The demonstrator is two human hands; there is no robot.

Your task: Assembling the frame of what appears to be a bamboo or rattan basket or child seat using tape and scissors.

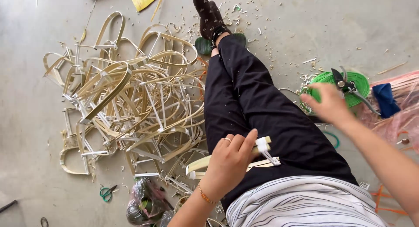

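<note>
Left hand (230, 159) pinches a bent bamboo strip frame (205, 165) at its white-taped joint, resting on the lap over black trousers (262, 109); the strip looks light, stiff yet springy, best held near the binding. Right hand (328, 105), fingers loosely spread and empty, reaches to the green wire coil (355, 80) under pruning shears (349, 88); a tangled pile of finished frames (131, 100) lies on the concrete floor (26, 135).

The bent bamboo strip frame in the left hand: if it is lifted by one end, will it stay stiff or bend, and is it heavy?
The bamboo strip frame in the left hand is thin and flat, so it is probably light. Its strips are curved, like those in the pile, so it likely flexes somewhat but springs back. The white tape binding probably keeps its strips together.
</note>
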